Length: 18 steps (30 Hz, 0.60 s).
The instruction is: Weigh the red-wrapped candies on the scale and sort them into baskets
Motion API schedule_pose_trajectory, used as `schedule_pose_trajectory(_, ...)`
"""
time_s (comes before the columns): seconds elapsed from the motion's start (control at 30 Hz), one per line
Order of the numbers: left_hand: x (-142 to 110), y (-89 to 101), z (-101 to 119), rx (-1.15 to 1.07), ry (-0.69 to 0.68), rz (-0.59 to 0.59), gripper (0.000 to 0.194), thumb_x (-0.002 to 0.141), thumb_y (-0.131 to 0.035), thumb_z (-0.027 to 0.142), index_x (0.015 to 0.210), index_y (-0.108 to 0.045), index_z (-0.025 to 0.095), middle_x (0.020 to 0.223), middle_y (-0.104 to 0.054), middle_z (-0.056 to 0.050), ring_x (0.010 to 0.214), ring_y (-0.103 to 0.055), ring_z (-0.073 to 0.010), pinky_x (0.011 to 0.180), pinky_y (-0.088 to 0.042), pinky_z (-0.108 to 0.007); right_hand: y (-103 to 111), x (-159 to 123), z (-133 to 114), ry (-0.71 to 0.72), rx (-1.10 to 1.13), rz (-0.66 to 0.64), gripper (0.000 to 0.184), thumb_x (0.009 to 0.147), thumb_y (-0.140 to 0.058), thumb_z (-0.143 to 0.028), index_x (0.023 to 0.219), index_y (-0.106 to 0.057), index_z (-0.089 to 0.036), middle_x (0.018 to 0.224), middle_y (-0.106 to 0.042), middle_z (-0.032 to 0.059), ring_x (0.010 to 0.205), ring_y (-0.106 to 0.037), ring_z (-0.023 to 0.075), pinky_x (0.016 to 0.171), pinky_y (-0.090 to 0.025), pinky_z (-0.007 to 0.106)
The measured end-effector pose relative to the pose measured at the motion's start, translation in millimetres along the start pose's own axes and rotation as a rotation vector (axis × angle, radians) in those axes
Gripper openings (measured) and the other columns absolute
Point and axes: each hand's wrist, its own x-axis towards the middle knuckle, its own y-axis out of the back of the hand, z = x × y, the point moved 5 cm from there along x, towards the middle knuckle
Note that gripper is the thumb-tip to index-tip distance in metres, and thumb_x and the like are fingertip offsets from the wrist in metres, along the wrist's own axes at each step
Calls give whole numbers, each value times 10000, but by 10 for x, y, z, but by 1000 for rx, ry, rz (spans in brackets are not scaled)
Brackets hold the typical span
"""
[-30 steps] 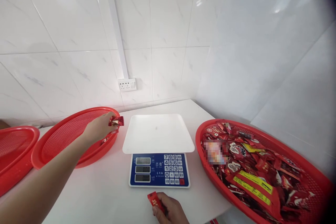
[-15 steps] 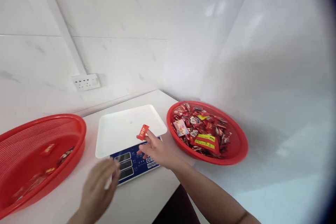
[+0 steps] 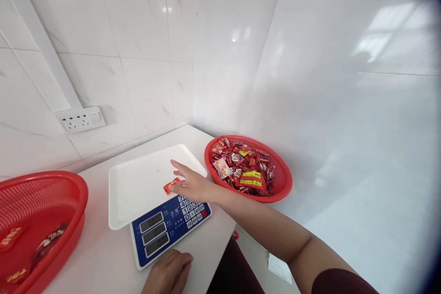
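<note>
A small red wrapped snack packet (image 3: 169, 186) with pale lettering is at the fingertips of my right hand (image 3: 193, 184), over the white weighing tray (image 3: 120, 188). That hand pinches the packet's edge while another finger points out above the tray. My left hand (image 3: 168, 272) rests loosely closed, fingers curled, on the table just in front of the scale (image 3: 174, 225); nothing shows in it. The scale has a blue panel with three displays that look to read zeros. Behind my right forearm stands a red basket (image 3: 285, 179) full of red packets (image 3: 237, 161).
Another red basket (image 3: 74, 193) stands at the left with a few packets (image 3: 48, 241) inside. The white table (image 3: 93, 257) ends in a corner by the tiled wall, below a socket strip (image 3: 81, 119). A pale item (image 3: 279, 267) lies on the floor, lower right.
The view has turned right. My left hand has come down onto the table in front of the scale. My right hand with the red packet now reaches lower over the tray.
</note>
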Motion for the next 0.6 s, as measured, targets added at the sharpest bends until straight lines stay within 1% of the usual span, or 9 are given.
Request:
schedule_pose_trajectory(0.07,-18,16,-54,-34,38,3,108,864,-508,246,924,-597,257,760,-690,11,674,-662,-98,615,-513,-141,141,-6,-26,56,-115,57,732,797,-607,-342,1435,-251,-295,1501,-260,58,1336,-321,230,1014,-399,400)
schedule_pose_trajectory(0.13,-33,5,-102,-77,97,-9,117,866,-505,264,922,-608,262,777,-696,13,695,-665,-96,638,-516,-139,402,-45,5,71,-267,172,683,797,-593,-282,1416,-307,-254,1475,-314,70,1341,-310,221,1071,-328,415)
schedule_pose_trajectory(0.2,-46,-19,-139,-134,151,-25,131,867,-501,287,914,-621,263,809,-706,9,724,-669,-97,657,-520,-137,717,-114,109,23,-467,298,650,792,-577,-232,1399,-349,-189,1464,-331,103,1361,-270,226,1126,-217,414)
schedule_pose_trajectory(0.23,-51,-34,-154,-165,173,-34,139,865,-501,300,910,-627,261,828,-710,5,737,-671,-100,659,-522,-136,864,-158,189,-26,-544,340,640,788,-570,-217,1391,-364,-162,1461,-334,120,1366,-259,236,1131,-199,411)
schedule_pose_trajectory(0.27,-55,-46,-168,-195,195,-39,148,863,-502,313,906,-633,260,843,-714,2,746,-673,-102,661,-524,-136,992,-208,285,-90,-600,357,639,784,-574,-228,1386,-374,-150,1457,-339,129,1365,-261,249,1127,-207,411)
schedule_pose_trajectory(0.33,-61,-65,-193,-243,228,-40,165,857,-504,335,898,-644,257,851,-717,-4,749,-674,-109,661,-527,-140,1168,-326,506,-246,-667,319,675,771,-591,-253,1395,-359,-143,1454,-344,146,1345,-304,280,1103,-253,418)
schedule_pose_trajectory(0.43,-61,-88,-230,-290,246,-37,181,848,-509,352,890,-654,254,840,-718,-7,738,-672,-114,659,-529,-148,1296,-538,750,-419,-731,270,708,766,-582,-209,1421,-313,-171,1378,-459,152,1238,-459,309,1015,-361,422)
schedule_pose_trajectory(0.5,-60,-116,-250,-324,245,-48,191,844,-508,359,890,-660,251,846,-719,-10,737,-672,-114,668,-529,-150,1351,-657,805,-452,-753,304,693,781,-554,-186,1426,-299,-180,1324,-520,145,1175,-520,299,973,-394,404)
schedule_pose_trajectory(0.6,-71,-156,-279,-377,275,-13,234,842,-499,405,870,-666,244,834,-715,-18,726,-664,-117,680,-528,-165,1441,-768,774,-423,-751,414,639,780,-556,-185,1387,-357,-171,1321,-524,128,1165,-526,269,979,-383,370)
